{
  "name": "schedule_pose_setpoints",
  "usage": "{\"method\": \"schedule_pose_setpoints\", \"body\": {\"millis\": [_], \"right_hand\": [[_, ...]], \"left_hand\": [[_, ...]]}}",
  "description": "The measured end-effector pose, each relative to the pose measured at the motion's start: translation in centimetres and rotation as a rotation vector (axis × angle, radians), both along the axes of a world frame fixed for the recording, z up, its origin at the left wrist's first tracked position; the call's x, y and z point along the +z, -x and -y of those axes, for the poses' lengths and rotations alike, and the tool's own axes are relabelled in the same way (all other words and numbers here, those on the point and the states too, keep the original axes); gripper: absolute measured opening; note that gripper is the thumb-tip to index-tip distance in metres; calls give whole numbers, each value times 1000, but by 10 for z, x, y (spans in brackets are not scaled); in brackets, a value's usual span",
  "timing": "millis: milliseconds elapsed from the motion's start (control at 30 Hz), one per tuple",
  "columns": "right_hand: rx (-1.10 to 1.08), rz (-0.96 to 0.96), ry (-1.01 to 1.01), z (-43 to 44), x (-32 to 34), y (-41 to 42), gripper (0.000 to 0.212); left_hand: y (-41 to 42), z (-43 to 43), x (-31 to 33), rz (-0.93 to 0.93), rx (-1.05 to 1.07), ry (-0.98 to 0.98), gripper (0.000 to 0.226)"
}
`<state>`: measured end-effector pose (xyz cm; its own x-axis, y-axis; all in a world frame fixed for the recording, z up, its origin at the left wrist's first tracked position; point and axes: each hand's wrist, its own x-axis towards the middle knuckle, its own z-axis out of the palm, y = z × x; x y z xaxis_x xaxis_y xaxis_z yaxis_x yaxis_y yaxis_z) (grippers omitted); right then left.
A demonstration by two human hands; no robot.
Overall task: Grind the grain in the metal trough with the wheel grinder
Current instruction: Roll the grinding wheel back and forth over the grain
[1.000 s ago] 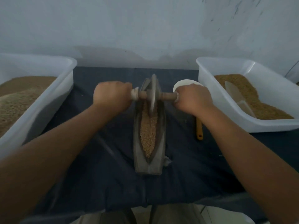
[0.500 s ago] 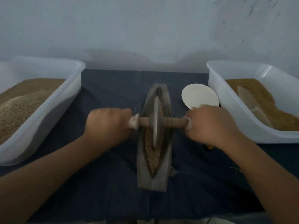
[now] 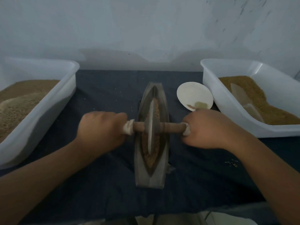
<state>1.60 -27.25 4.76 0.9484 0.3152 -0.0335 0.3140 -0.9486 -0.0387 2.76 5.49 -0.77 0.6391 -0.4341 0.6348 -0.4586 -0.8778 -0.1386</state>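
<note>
Hands grip both ends of a wooden axle, and you are looking down at them from head height. Your left hand (image 3: 101, 129) is closed around the cloth-wrapped left end, and your right hand (image 3: 209, 129) is closed around the right end of the wheel grinder (image 3: 151, 127). Its thin metal disc stands upright in the groove of the metal trough (image 3: 151, 174), a long boat-shaped vessel lying lengthwise on the dark-clothed table (image 3: 103, 184), pointing away from you. Brown grain (image 3: 151, 157) fills the groove ahead of and behind the disc, which sits near the trough's middle.

Risks, as a judgement: the trough is narrow and looks unfixed, so uneven pressure from one hand could tilt the disc, ride it up the wall and spill grain onto the cloth. A few specks already lie scattered near your right forearm. A long push could shove grain over the pointed ends. Your right hand sits just beside a small white dish (image 3: 194, 95), which it could knock. White tubs of grain stand left (image 3: 68, 82) and right (image 3: 209, 82), well clear of the stroke.

Compared with half a second ago, the disc sits nearer you along the trough, and more of the white dish shows beyond your right hand. One second ago the wheel was at the far end.
</note>
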Motion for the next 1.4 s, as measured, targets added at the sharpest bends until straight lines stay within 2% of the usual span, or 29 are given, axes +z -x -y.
{"method": "schedule_pose_setpoints", "body": {"millis": [100, 167, 267, 333, 400, 467, 533, 600, 667, 833, 900, 967, 1033, 1100, 1167, 1233, 1300, 1400], "right_hand": [[-54, 18, 28, -2, -6, -20, 29], [-135, 175, 47, -6, -10, -51, 24], [-212, 365, 107, -12, -11, -87, 22], [-220, 341, 112, -16, -1, -95, 17], [-191, 225, 100, -16, 7, -87, 16], [-133, 58, 83, -11, 9, -58, 18], [-43, 19, 37, -5, 6, -19, 24], [20, 75, 6, -3, 5, 2, 31], [12, 130, 19, -4, -1, -5, 30], [-198, 402, 84, -13, -16, -77, 32], [-244, 400, 79, -14, -16, -91, 30], [-229, 338, 89, -16, -7, -90, 25], [-167, 190, 86, -15, 5, -73, 21], [-93, 4, 70, -10, 10, -43, 21], [-26, -76, 66, -7, 11, -14, 24], [-15, -65, 66, -4, 7, -8, 26], [-57, -12, 69, -8, 4, -22, 22], [-163, 227, 90, -14, -2, -65, 24]], "left_hand": [[-21, 11, 3, -10, 66, -21, 45], [-53, 24, 12, -42, 135, -34, 44], [-92, 42, 33, -185, 223, -32, 34], [-96, 47, 36, -255, 264, -26, 37], [-79, 41, 30, -257, 280, -39, 41], [-46, 28, 18, -182, 197, -45, 43], [-14, 11, 7, -63, 51, -32, 46], [1, -1, 1, 11, -3, -5, 45], [-5, 2, 0, -10, 43, 15, 46], [-77, 36, 23, -125, 202, -12, 36], [-92, 46, 38, -191, 235, -26, 33], [-87, 48, 38, -231, 257, -32, 37], [-63, 38, 27, -210, 261, -34, 42], [-30, 23, 14, -140, 174, -9, 44], [-2, 7, 6, -94, 80, 1, 48], [4, 2, 1, -91, 62, 5, 49], [-10, 10, 4, -98, 130, 7, 48], [-58, 33, 18, -117, 239, -8, 43]]}}
